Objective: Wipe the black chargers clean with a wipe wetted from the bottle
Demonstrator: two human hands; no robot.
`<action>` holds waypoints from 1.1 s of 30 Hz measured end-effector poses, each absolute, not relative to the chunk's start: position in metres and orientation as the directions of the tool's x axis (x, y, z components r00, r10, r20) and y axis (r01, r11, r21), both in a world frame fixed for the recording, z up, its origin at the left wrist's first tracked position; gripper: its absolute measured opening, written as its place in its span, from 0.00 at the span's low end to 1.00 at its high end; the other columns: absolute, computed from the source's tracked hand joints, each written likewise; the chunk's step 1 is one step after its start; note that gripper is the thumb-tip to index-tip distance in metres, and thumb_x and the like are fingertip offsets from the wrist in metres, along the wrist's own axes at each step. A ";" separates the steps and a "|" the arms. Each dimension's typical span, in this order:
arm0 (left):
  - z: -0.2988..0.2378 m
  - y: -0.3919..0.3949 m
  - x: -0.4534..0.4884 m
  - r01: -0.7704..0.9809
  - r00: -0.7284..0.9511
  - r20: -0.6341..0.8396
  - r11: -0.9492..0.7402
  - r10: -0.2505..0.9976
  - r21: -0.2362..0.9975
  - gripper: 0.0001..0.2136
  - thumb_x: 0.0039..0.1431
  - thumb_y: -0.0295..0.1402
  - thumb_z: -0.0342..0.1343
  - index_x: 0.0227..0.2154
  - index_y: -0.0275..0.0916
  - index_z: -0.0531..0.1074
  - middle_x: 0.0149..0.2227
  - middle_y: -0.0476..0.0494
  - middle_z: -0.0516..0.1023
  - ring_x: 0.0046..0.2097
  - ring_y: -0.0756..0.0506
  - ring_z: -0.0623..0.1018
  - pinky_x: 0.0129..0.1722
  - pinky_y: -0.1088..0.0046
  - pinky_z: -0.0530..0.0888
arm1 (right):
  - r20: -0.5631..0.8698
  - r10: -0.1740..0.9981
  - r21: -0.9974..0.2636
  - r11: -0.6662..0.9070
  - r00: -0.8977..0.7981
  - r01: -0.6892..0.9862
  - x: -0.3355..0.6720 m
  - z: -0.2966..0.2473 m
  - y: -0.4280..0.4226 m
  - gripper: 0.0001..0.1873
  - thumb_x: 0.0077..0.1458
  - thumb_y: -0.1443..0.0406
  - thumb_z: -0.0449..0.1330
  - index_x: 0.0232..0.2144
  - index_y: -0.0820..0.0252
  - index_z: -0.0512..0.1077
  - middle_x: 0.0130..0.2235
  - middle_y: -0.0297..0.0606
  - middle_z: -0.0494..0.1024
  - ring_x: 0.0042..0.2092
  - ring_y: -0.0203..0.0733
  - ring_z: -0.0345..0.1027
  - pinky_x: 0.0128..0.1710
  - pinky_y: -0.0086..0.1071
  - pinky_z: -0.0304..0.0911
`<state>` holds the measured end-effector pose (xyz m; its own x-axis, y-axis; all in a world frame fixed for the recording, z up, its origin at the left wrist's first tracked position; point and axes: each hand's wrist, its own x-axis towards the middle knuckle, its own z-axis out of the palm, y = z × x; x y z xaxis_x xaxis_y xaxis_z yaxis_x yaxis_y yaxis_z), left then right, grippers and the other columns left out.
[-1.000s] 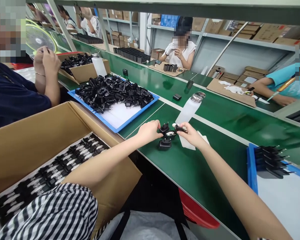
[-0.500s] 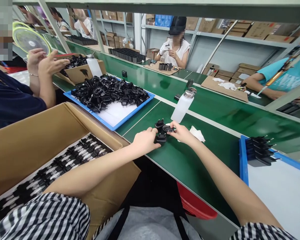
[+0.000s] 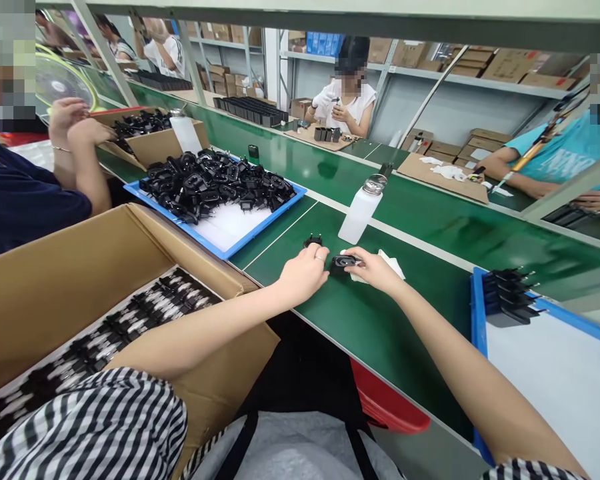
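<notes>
Handling a black adapter (image 3: 343, 263) appears the current step: right hand (image 3: 373, 269) pinches it over the green bench (image 3: 375, 333); left hand (image 3: 303, 276), set apart, at a pronged plug (image 3: 313, 241), grip indeterminable. Next move likely calls for a steady pinch.

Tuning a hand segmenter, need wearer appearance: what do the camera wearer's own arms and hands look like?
Left sleeve: short, loose, black-and-white check. Right sleeve: same check, only a bit shows at the bottom edge. Left hand: ungloved, thin ring on one finger. Right hand: ungloved, no ring visible. No watch or bracelet visible.
</notes>
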<state>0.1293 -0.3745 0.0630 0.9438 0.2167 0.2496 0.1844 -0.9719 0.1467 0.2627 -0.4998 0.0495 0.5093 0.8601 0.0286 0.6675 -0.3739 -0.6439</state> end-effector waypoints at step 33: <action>0.078 -0.390 0.175 0.280 0.958 -0.174 -0.882 0.230 0.379 0.10 0.48 0.30 0.48 0.34 0.31 0.67 0.33 0.37 0.72 0.37 0.44 0.72 0.34 0.72 0.68 | -0.199 0.882 -0.352 -0.471 0.427 0.809 0.270 0.081 -0.485 0.06 0.39 0.66 0.59 0.26 0.58 0.68 0.28 0.33 0.72 0.32 0.44 0.64 0.28 0.30 0.56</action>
